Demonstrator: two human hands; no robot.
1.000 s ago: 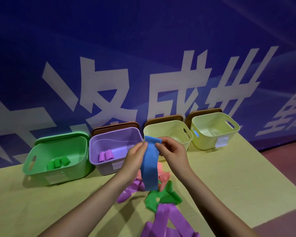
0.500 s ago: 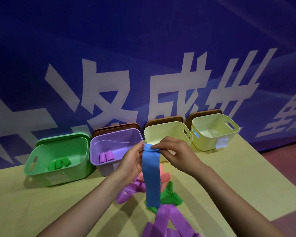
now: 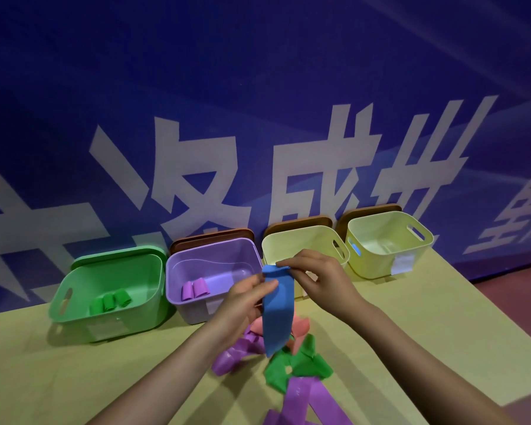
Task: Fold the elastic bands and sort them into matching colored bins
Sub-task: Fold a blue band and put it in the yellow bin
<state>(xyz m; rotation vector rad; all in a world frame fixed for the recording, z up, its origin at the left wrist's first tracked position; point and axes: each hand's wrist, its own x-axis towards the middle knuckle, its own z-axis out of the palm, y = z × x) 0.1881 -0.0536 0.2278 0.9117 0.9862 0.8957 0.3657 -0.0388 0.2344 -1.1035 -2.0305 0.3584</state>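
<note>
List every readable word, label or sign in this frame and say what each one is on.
"成": large white character on the blue wall banner; its lower part is hidden behind the bins.
The other large white characters on the banner are cut off or hidden, so not surely readable.
White labels on the green bin, purple bin and right-hand yellow bin: no legible print.
The blue band shows no text.

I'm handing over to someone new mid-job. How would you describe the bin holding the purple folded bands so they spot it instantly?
Along the blue wall at the back of the table stand four open bins in a row. The purple bin is second from the left, between the green bin and a pale yellow bin. It alone is translucent lilac, with two small purple rolls inside.
</note>
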